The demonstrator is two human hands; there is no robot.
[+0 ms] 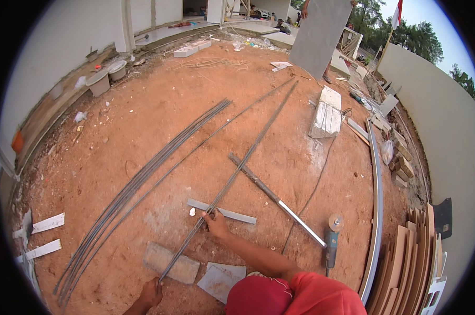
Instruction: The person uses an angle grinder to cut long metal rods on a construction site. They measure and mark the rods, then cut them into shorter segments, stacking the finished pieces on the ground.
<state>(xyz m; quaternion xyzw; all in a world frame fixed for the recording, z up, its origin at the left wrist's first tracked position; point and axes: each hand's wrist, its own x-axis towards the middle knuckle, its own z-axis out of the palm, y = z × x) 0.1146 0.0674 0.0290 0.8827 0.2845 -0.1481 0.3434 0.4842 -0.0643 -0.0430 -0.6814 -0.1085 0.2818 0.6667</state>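
Observation:
A couple of long, thin steel rods [225, 189] run away from me across the reddish dirt. My right hand [216, 224] is closed around them near the middle, fingers wrapped over the top. At their near end my left hand [151, 294] grips the rods, partly cut off by the lower edge. Beneath the rods, beside my right hand, lies a flat grey metal bar [240, 215]. A pale concrete block [156, 256] sits under the near part. Farther up, the rods cross the dark end of a pole [256, 181] with a shiny silver tube.
More steel rods [158, 160] lie at left. An angle grinder [331, 249] and broken tile [221, 279] are nearby. A whitish block [326, 113], cable [317, 184], metal channel [376, 210] and stacked boards [403, 257] lie right. Beyond, another person holds a grey panel [320, 39].

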